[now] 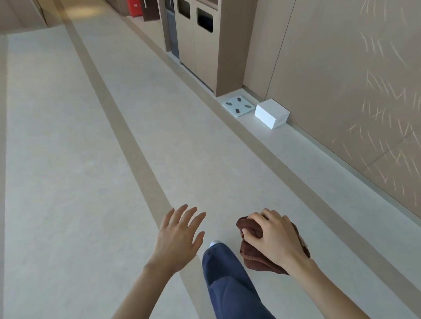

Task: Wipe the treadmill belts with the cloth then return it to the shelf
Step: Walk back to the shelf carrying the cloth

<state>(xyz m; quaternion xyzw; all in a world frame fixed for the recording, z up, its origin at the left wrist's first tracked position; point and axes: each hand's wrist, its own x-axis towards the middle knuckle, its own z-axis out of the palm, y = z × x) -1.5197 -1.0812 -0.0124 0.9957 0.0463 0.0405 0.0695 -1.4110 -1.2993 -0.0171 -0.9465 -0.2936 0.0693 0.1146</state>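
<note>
My right hand (pixel 276 238) grips a bunched brown cloth (pixel 252 257) in front of me at the lower right, fingers curled over its top. My left hand (pixel 177 237) hangs beside it to the left, fingers spread and holding nothing. Both hands are in the air above a pale floor (pixel 73 164). No treadmill and no shelf is in view. My leg in blue trousers (pixel 229 282) steps forward between the two hands.
A beige wall (pixel 344 71) runs along the right. At its foot lie a white bathroom scale (pixel 238 106) and a white box (pixel 272 113). Farther along stands a cabinet with two bin openings (pixel 195 38). Tan stripes cross the floor.
</note>
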